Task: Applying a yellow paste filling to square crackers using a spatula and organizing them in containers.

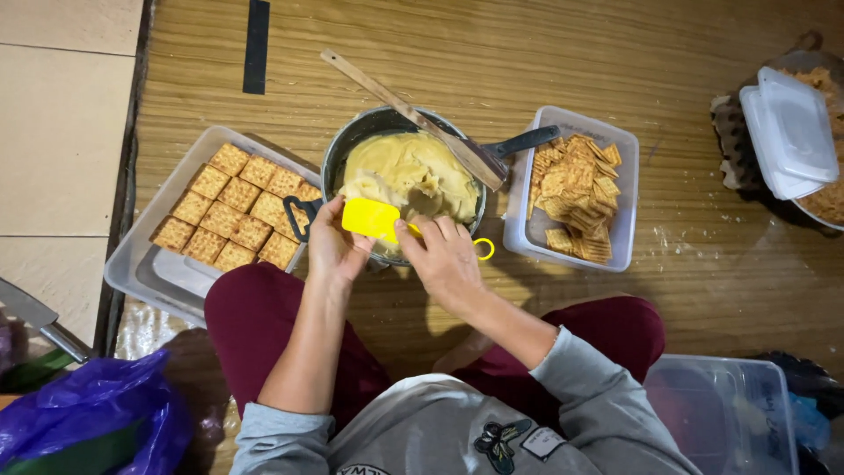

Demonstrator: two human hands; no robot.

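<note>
A dark pot of pale yellow dough sits on the mat in front of my knees. My right hand grips the handle of a yellow scraper whose blade is over the pot's near rim. My left hand touches the blade's left edge with its fingertips, next to the pot's black side handle. A wooden spatula leans across the pot, its blade at the right rim.
A clear tray on the left holds rows of square crackers. A clear tub of loose crackers stands right of the pot. White lids lie far right, an empty tub near right, a blue bag near left.
</note>
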